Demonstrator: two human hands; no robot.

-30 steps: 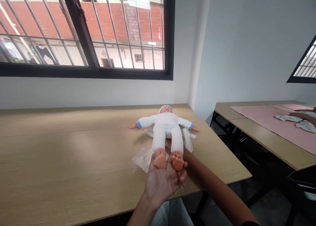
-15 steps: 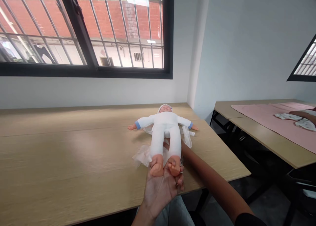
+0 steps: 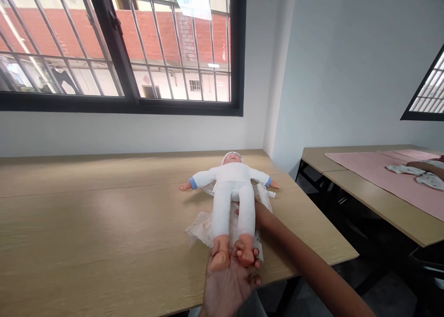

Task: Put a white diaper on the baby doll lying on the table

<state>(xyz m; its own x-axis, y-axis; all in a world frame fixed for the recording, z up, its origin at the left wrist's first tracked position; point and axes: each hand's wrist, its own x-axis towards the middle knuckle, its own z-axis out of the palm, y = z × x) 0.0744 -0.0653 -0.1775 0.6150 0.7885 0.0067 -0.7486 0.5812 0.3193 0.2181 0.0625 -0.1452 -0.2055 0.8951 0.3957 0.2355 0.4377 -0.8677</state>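
Observation:
A baby doll [image 3: 233, 178] in a white suit with blue cuffs and a white cap lies face up on the wooden table [image 3: 121, 224], arms spread, feet toward me. Palm up, my left hand [image 3: 229, 280] has its fingers curled round the doll's ankles. My right hand [image 3: 258, 215] reaches in from the right, beside and under the doll's legs, its fingers mostly hidden. Thin, crumpled white material [image 3: 201, 227] lies under the legs, and white strips [image 3: 265, 194] show near the doll's hip on the right.
Behind the table are a white wall [image 3: 173, 132] and a barred window [image 3: 239, 67]. At the right, another table [image 3: 374, 201] bears a pink cloth [image 3: 374, 169], with a person's arm or a doll's limb and patterned white cloth at the far edge.
The view has tilted up slightly. The doll's feet and my left hand sit lower in view. My right hand has drawn back a little from between the legs, showing more white material.

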